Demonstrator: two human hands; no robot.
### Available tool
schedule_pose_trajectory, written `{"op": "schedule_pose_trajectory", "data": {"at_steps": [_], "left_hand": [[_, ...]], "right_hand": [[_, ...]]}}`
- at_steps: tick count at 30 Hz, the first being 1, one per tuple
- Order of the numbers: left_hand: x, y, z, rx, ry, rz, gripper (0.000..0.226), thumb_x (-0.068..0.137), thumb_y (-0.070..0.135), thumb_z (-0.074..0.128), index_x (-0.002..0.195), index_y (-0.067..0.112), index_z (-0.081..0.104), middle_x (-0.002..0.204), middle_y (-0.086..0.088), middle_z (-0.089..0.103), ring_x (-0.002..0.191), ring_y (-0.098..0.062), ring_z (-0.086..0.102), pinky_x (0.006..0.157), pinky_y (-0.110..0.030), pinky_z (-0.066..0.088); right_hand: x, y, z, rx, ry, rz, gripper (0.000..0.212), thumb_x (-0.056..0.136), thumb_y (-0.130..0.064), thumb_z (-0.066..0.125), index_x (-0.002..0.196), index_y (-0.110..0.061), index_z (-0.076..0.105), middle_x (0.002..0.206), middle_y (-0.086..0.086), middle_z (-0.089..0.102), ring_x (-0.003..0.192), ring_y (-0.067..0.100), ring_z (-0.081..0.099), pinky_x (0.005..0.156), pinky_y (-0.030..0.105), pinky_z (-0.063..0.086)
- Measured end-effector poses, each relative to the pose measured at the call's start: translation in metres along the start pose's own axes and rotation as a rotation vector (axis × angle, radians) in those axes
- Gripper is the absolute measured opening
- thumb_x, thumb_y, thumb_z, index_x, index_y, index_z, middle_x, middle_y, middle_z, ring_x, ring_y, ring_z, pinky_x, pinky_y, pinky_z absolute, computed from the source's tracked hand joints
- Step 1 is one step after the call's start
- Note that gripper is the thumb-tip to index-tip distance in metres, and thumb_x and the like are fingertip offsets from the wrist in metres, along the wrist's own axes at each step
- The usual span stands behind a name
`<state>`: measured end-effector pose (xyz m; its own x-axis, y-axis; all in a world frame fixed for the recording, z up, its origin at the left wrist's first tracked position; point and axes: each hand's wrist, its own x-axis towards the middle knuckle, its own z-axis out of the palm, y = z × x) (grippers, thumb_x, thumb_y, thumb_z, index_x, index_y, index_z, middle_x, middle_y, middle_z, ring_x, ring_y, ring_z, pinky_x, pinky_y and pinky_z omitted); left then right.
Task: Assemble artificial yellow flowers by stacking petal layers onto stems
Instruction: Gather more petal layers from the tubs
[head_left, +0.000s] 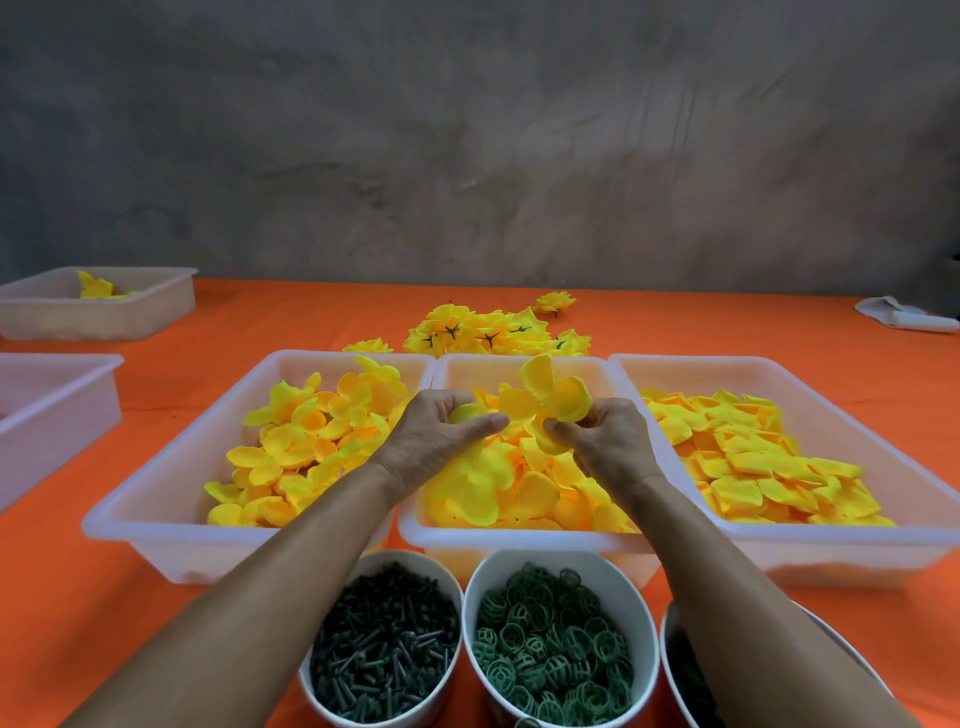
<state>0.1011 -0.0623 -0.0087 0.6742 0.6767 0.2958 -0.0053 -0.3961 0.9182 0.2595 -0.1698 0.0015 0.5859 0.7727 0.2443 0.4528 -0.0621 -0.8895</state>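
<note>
Bowls of green stems (382, 660) sit nearest me, just before the middle tray (519, 538), above which my left hand (441, 436) and right hand (605, 441) pinch one yellow petal layer (550, 405), finished flowers (493, 332) lying beyond.

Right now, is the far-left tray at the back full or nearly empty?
Nearly empty. The back-left tray shows only a few yellow petals in it; its walls stand bare.

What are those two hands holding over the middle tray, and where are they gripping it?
Both hands pinch a yellow petal layer: the right hand at its lower edge, the left hand at its left side. The exact grip point is hidden.
</note>
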Motion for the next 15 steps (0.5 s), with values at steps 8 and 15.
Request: {"op": "schedule_pose_trajectory", "data": {"at_steps": [8, 15], "left_hand": [[0.0028, -0.0043, 0.0025, 0.180, -0.132, 0.031, 0.013, 0.080, 0.010, 0.074, 0.076, 0.019, 0.066, 0.069, 0.010, 0.060, 0.062, 0.003, 0.052, 0.061, -0.012, 0.043], [0.0064, -0.0034, -0.0004, 0.158, 0.126, 0.007, 0.039, 0.078, 0.034, 0.073, 0.106, 0.021, 0.048, 0.103, 0.002, 0.056, 0.087, -0.012, 0.056, 0.077, -0.026, 0.049]], "right_hand": [[-0.0006, -0.0002, 0.0005, 0.061, -0.056, -0.002, 0.016, 0.086, -0.008, 0.066, 0.071, -0.003, 0.063, 0.054, 0.006, 0.049, 0.042, 0.016, 0.039, 0.043, 0.025, 0.034], [-0.0014, 0.0009, 0.0024, 0.140, -0.267, -0.027, 0.010, 0.089, -0.005, 0.062, 0.081, -0.004, 0.068, 0.063, 0.011, 0.052, 0.043, 0.011, 0.040, 0.042, 0.022, 0.035]]}}
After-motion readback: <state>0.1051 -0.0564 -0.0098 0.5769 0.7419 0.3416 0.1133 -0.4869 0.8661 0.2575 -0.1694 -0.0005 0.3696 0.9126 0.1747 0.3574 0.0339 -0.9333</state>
